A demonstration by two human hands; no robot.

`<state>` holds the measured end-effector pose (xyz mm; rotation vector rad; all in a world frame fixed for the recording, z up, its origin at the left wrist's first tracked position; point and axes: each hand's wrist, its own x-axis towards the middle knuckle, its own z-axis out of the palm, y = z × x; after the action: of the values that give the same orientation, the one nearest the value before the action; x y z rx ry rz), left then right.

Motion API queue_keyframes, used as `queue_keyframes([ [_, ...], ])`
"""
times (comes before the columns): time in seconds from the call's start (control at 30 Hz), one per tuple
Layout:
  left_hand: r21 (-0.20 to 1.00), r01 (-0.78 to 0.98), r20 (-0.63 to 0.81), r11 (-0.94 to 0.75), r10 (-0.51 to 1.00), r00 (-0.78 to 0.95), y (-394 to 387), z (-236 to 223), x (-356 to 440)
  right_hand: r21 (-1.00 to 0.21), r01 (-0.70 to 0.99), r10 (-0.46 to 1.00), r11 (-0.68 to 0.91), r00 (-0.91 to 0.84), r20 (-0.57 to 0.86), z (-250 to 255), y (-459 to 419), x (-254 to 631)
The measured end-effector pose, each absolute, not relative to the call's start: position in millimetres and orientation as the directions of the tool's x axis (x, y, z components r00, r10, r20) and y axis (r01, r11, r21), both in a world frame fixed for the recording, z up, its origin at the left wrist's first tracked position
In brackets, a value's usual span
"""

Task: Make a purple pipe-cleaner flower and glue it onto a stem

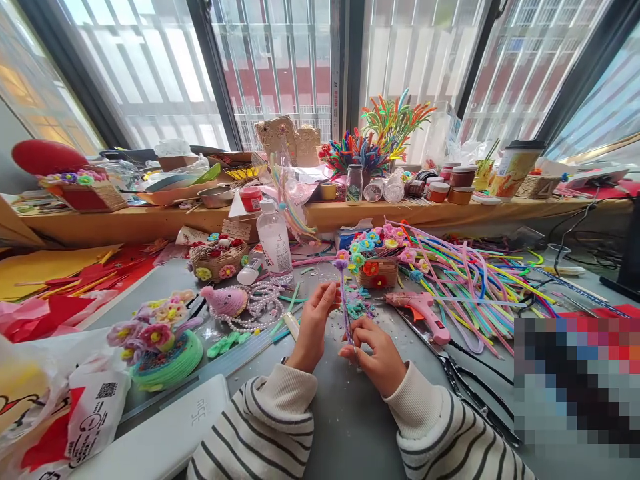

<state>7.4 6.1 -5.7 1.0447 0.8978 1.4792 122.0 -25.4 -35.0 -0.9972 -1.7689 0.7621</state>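
A purple pipe-cleaner flower (pixel 344 303) stands nearly upright between my hands, its small fuzzy head at the top of a thin stem. The lower stem is pinched between the thumb and fingers of my right hand (pixel 376 352). On the other side, my left hand (pixel 316 323) has its fingers bent and drawn together, the fingertips right by the upper stem. Whether they grip anything is too small to tell. Teal and purple fuzz clippings (pixel 361 305) lie behind the stem. Beyond them sits a woven basket (pixel 387 275) full of colourful pipe-cleaner flowers.
A pink glue gun (pixel 417 310) and black-handled scissors (pixel 457 373) lie to the right, before a heap of loose pipe cleaners (pixel 475 287). A clear bottle (pixel 274 243), bead strings (pixel 267 307), a green flower pot (pixel 167 360) and a white power bank (pixel 165 427) occupy the left.
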Motion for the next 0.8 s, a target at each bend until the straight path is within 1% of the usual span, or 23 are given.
queue_keyframes([
  [0.07, 0.96, -0.155, 0.223, -0.233, 0.972, -0.078, 3, -4, 8, -0.832, 0.294, 0.882, 0.471, -0.195, 0.43, -35, -24, 123],
  [0.13, 0.951, 0.021, 0.309, -0.308, 0.95, -0.054, 0, -2, 8, -0.832, 0.292, 0.882, 0.471, -0.172, 0.439, -35, -24, 125],
  [0.23, 0.902, 0.171, 0.398, -0.397, 0.917, 0.029, -5, -1, 9, -0.829, 0.291, 0.878, 0.478, -0.16, 0.451, -35, -23, 126],
  [0.33, 0.873, 0.192, 0.44, -0.448, 0.894, 0.084, -7, 1, 11, -0.826, 0.294, 0.877, 0.48, -0.155, 0.455, -36, -23, 126],
  [0.53, 0.905, 0.111, 0.403, -0.411, 0.911, 0.083, -10, 5, 14, -0.821, 0.304, 0.875, 0.483, -0.132, 0.466, -36, -22, 126],
  [0.63, 0.899, 0.132, 0.41, -0.418, 0.908, 0.088, -10, 4, 14, -0.821, 0.307, 0.877, 0.481, -0.143, 0.46, -35, -23, 126],
  [0.8, 0.871, 0.189, 0.439, -0.453, 0.891, 0.113, -7, 1, 12, -0.835, 0.277, 0.877, 0.476, -0.221, 0.426, -36, -23, 126],
])
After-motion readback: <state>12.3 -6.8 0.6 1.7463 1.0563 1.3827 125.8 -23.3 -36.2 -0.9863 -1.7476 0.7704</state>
